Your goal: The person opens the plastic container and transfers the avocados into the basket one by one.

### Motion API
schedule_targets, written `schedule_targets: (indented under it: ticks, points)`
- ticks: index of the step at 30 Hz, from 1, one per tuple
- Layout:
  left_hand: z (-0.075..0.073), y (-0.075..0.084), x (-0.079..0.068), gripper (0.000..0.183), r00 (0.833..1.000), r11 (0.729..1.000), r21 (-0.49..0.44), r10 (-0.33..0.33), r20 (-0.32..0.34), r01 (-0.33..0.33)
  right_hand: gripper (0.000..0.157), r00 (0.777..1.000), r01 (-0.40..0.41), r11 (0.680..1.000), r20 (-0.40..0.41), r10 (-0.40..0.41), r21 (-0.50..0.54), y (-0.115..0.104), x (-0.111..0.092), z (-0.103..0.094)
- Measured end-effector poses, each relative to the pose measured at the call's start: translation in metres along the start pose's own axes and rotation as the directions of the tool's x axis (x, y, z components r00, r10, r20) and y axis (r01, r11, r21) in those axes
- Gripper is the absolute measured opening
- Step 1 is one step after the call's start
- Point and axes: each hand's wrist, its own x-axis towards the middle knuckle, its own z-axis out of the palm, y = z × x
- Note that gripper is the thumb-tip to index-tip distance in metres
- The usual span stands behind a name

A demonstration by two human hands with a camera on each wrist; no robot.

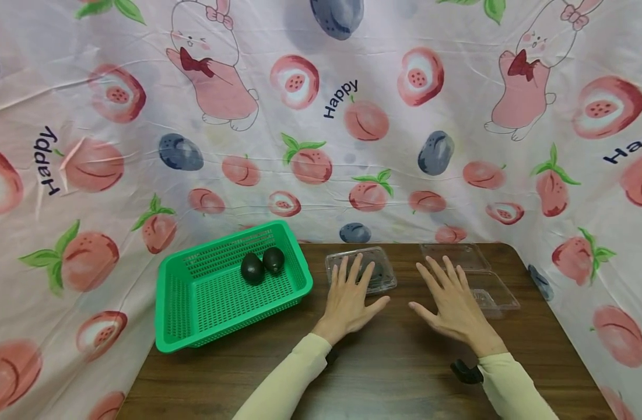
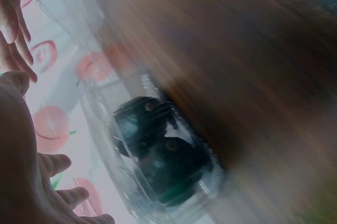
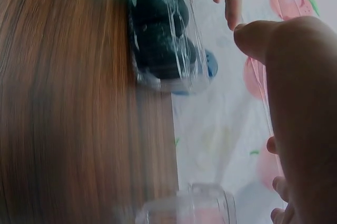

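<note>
Both hands hover over the table with fingers spread, holding nothing. My left hand point(image 1: 347, 304) is just in front of a closed clear plastic clamshell box point(image 1: 386, 273), partly covering it in the head view. Dark avocados point(image 3: 160, 39) fill that box, as both wrist views show. My right hand point(image 1: 457, 306) is nearest to a second clear clamshell point(image 1: 501, 289), which lies unfolded with its lid point(image 1: 465, 256) toward the back. In the left wrist view the left fingers point(image 2: 73, 196) are apart from the filled box.
At the left stands a green plastic basket point(image 1: 165, 303) with two avocados point(image 1: 253, 269) inside. The brown wooden table point(image 1: 383, 373) meets a fruit-printed cloth point(image 1: 321, 192) at the back and sides. A black strap point(image 1: 466, 371) sits at the right wrist.
</note>
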Motion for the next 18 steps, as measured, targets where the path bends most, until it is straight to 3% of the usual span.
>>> schedule_targets:
  ticks: [18]
  points:
    - [0.007, -0.026, -0.011, 0.086, 0.998, 0.995, -0.073, -0.063, -0.011, 0.062, 0.087, 0.996, -0.012, 0.999, 0.094, 0.008, 0.051, -0.031, 0.028, 0.026]
